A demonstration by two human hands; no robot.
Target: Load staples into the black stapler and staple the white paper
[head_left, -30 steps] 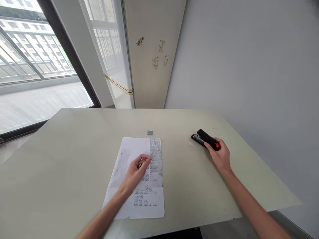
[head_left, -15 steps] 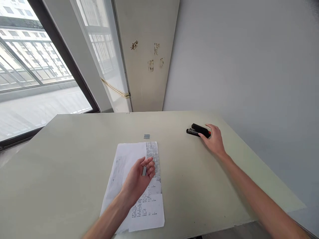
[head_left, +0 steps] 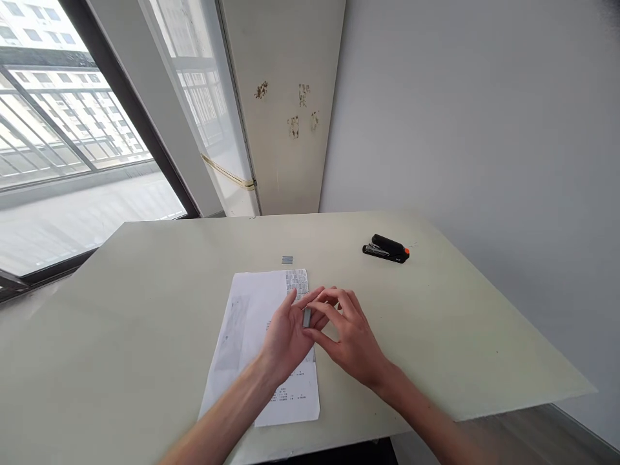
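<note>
Palm up over the paper, my left hand point(head_left: 289, 334) cradles a small grey strip of staples point(head_left: 307, 317) against its palm and fingers, which are loosely stretched. My right hand point(head_left: 346, 332) reaches in from the right. Its thumb and index finger close on the two ends of that strip. The black stapler point(head_left: 386, 248) with an orange-red end lies on the table at the back right, its upper arm raised off the base, and neither hand touches it. Printed paper sheets point(head_left: 285, 413) lie under my hands, partly covered by them.
More staple strips point(head_left: 287, 260) lie just beyond the paper's top edge. The pale table point(head_left: 159, 349) meets a grey wall on the right. A cabinet point(head_left: 290, 161) stands behind the table, and a window point(head_left: 72, 142) is at the left.
My right hand has let go of the stapler and moved left to the staple strip in my left palm. My left hand has shifted slightly right.
</note>
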